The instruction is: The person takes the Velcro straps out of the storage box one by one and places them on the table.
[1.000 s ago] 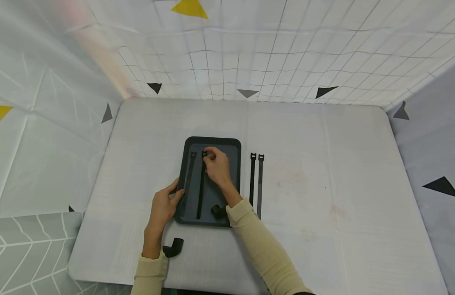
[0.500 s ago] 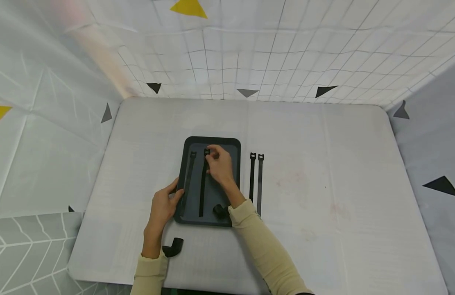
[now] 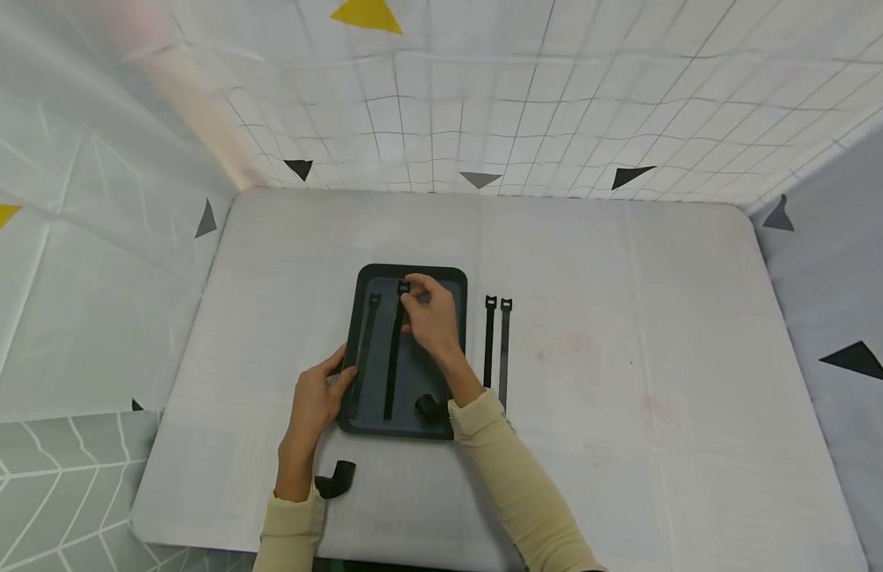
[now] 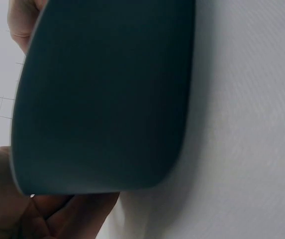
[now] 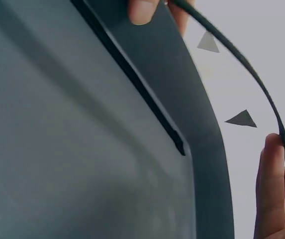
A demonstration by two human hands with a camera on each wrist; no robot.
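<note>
My right hand (image 3: 430,318) pinches the slotted head of a black cable strap (image 3: 393,381) near the tray's far end. The strap runs back over the tray toward me; in the right wrist view the held strap (image 5: 246,64) bows in an arc. My left hand (image 3: 315,401) grips the left side of the dark grey tray (image 3: 405,432), thumb over the rim. A second cable strap (image 3: 365,349) lies in the tray along its left side. At the tray's near right sits a black elbow-shaped piece (image 3: 428,407), partly hidden by my right sleeve.
Two more cable straps, one black (image 3: 489,342) and one greyer (image 3: 505,349), lie side by side right of the tray. Another black elbow-shaped piece (image 3: 338,478) rests on the white table (image 3: 663,318) beside my left wrist. Fabric walls stand behind and at both sides.
My right hand has moved slightly away from me and to the right, drawing the strap's head with it. The left hand and tray stay in place.
</note>
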